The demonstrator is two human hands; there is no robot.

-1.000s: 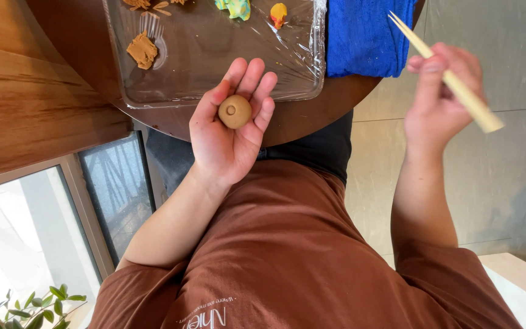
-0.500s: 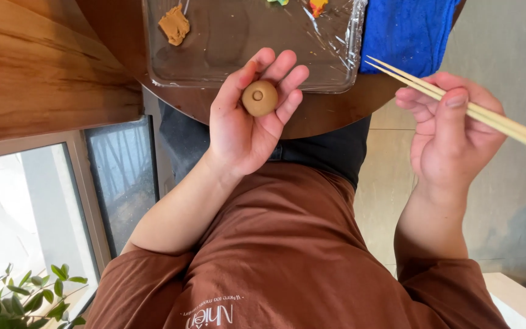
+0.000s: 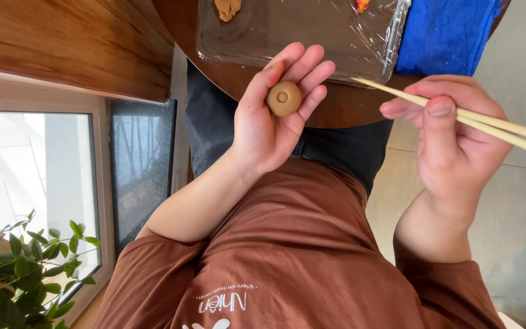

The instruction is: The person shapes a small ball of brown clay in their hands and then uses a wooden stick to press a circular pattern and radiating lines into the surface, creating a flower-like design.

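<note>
We see our left hand (image 3: 272,119) held palm up over the edge of the round dark wooden table (image 3: 330,109), its fingers loosely curved and open; a small tan clay ball (image 3: 284,99) with a shallow round dent in its middle rests on the base of those fingers, cradled rather than gripped; our right hand (image 3: 452,143) is off to the side, apart from the ball, closed around a pair of pale wooden chopsticks (image 3: 458,116), pinched between thumb and fingers; the chopstick tips point toward the left hand and end near its fingertips without touching them; beyond the left hand a flat tray wrapped in clear plastic film (image 3: 312,30) sits on the table; a lump of brownish clay (image 3: 227,7) lies at its far edge, and a bit of orange-red clay (image 3: 361,5) shows at the top; just beside the tray lies a blue cloth (image 3: 445,33); below us is our brown shirt (image 3: 299,262); a leafy green plant (image 3: 19,268) stands by the window at the lower corner.
</note>
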